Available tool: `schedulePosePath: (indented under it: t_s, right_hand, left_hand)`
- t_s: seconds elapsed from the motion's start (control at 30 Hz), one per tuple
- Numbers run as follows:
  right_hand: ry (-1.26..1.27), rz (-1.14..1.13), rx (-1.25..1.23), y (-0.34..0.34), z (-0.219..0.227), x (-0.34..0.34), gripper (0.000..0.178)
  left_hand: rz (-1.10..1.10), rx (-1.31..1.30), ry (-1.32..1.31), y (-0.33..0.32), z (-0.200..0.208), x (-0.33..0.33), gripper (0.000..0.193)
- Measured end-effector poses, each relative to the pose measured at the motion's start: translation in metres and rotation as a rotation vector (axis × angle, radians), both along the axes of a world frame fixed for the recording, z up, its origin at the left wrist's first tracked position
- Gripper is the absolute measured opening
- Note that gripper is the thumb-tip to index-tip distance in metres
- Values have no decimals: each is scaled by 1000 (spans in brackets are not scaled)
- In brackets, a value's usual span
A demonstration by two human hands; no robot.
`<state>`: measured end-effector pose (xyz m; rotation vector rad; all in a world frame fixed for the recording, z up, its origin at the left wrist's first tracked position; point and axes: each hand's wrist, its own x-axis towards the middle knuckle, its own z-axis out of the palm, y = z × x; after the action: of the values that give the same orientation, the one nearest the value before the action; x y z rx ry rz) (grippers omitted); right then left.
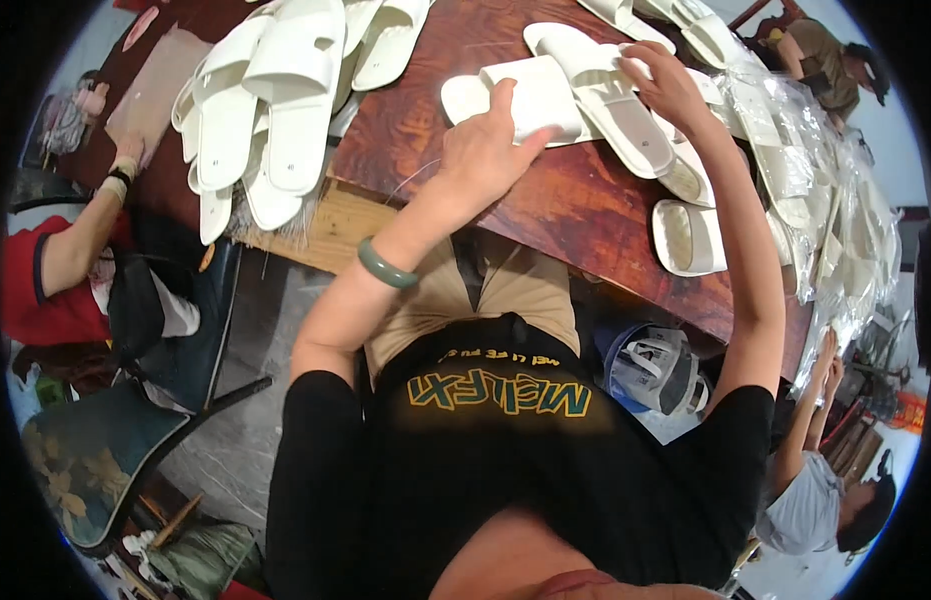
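My left hand [485, 150] lies over a white slide slipper [547, 88] near the table's front edge. Its thumb and forefinger are spread apart, and its other fingers are partly hidden. To the right, my right hand [670, 88] has its fingers bent at the strap side of a second white slipper [637, 138], which points toward me. Another white slipper [688, 240] rests at the front edge below my right forearm. More white slippers lie partly covered under that forearm.
White slippers [297, 120] are heaped at the left on the wooden table [405, 130]. Clear-bagged slippers [785, 150] pile up at the right. A blue bin [625, 365] stands below the table. Co-workers sit left and right; one person's hand [130, 150] rests on the left table.
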<state>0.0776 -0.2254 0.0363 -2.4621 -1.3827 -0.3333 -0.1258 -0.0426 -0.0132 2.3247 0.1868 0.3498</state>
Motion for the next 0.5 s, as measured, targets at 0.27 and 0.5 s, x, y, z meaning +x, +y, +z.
schedulePosePath:
  t_s: [0.27,0.5]
  right_hand:
    - [132,-75,-181,12,-37,-14,65]
    - [205,-92,89,-15,-41,-46,52]
  left_hand:
    - [249,338,137,-14,12,30,110]
    - [200,370,174,7,22,39,88]
